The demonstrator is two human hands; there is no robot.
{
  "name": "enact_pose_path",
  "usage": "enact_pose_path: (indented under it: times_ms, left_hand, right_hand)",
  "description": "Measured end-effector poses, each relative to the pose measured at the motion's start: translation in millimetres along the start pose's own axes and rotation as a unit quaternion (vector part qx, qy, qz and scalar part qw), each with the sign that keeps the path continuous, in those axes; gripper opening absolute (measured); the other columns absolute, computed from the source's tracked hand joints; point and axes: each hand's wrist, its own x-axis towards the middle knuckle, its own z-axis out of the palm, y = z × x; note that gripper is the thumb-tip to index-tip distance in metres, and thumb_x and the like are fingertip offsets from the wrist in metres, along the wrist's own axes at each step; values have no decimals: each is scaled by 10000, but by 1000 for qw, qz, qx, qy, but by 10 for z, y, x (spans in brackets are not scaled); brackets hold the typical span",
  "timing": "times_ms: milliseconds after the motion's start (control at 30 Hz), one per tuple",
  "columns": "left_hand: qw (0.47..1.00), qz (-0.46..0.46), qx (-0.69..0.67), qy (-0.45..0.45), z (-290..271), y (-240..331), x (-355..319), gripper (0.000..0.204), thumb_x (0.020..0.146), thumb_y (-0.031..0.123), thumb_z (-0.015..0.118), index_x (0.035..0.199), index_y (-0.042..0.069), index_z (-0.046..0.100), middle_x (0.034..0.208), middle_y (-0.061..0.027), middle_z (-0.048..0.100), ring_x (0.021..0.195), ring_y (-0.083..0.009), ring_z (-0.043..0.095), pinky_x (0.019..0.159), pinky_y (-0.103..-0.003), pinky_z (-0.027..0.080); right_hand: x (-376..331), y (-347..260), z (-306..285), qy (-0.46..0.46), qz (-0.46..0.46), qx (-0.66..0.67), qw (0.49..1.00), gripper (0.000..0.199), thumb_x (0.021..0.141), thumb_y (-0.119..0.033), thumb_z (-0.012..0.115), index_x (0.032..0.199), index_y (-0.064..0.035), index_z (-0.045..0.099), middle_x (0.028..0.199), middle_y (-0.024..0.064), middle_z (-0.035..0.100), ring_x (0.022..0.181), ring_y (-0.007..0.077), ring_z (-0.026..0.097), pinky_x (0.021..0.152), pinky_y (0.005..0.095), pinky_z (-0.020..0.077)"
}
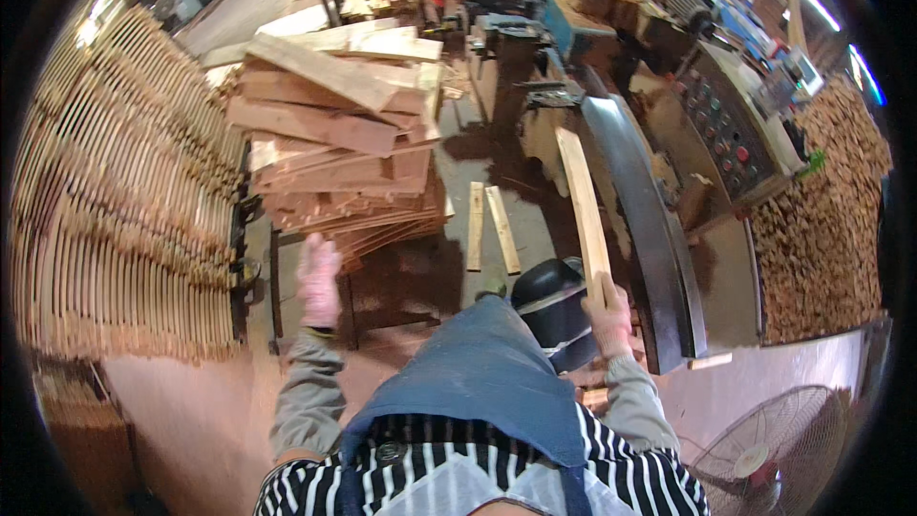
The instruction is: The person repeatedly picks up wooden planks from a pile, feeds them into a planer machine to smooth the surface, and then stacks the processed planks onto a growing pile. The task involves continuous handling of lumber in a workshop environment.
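My right hand (608, 313), in a pink glove, grips the near end of a long pale wooden board (582, 205) that points away from me beside the dark curved machine guard (642, 220). My left hand (319, 279), also gloved in pink, is raised with fingers apart just below the front edge of a tall, untidy stack of reddish wooden boards (336, 148) on a metal stand. It holds nothing that I can see. I wear a blue apron over a striped shirt.
A large rack of thin wooden slats (124, 201) fills the left. A machine control panel (726, 134) with buttons stands right, a heap of wood pieces (831, 220) beyond it. Two short boards (489, 227) lie on the floor. A black bin (552, 301) and a fan (764, 459) are near.
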Motion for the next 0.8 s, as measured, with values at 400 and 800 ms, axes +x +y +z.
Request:
enact_pose_path:
  times_ms: [400, 800]
  left_hand:
    - [984, -1, 129, 127, 236, 237, 2404, 777, 990, 390, 697, 1621, 118, 335, 1572, -139, 454, 1356, -274, 490, 1045, -469, 475]
    - [879, -56, 355, 313, 1686, 608, 3708, 817, 779, 503, 902, 1263, -83, 604, 1194, -181, 679, 970, -259, 670, 861, -414, 577]
  right_hand:
    - [2778, 577, -47, 31, 0, -276, 961, 546, 842, -307, 734, 1354, -141, 637, 1316, 183, 609, 1201, 400, 584, 1039, 502, 473]
    - [4141, 1705, 438, 55, -93, -275, 955, 482, 834, -115, 631, 1316, -116, 612, 1327, 135, 581, 1226, 372, 550, 1061, 503, 452]
